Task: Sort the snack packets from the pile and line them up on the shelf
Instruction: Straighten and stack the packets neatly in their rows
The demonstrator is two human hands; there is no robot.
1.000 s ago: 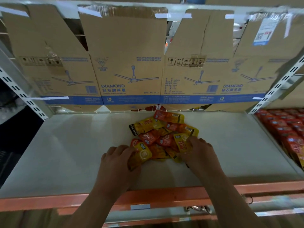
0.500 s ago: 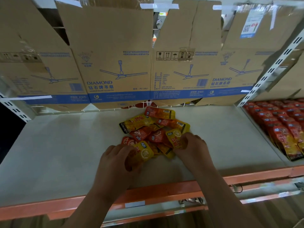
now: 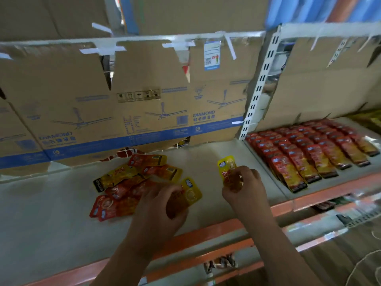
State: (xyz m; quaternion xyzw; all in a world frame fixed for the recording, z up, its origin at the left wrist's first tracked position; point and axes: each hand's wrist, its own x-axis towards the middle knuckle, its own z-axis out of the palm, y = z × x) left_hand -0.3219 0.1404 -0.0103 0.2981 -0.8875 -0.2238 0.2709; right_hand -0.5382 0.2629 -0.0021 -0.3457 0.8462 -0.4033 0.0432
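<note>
Right of the pile (image 3: 132, 182), the right hand (image 3: 245, 188) pinches a yellow packet (image 3: 227, 172) upright over the shelf (image 3: 51, 213). The left hand (image 3: 162, 209) grips a second packet (image 3: 190, 193) in curled fingers. Each is best laid flat, label up, square to the front edge.

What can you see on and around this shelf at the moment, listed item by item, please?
snack packet pile: roughly a dozen, red, orange and yellow, on the shelf left of centre
lifted yellow packet: one, yellow, upright above the shelf, right of the pile
second yellow packet: one, yellow, at the pile's right edge
lined-up packets: several rows, red and orange, in the next bay on the right
shelf: one, pale board with orange front rail
cardboard box panels: several, brown with blue fan print, behind the shelf
slotted post: one, white, between the bays
left hand: one, grips the second yellow packet
right hand: one, pinches the lifted yellow packet
</note>
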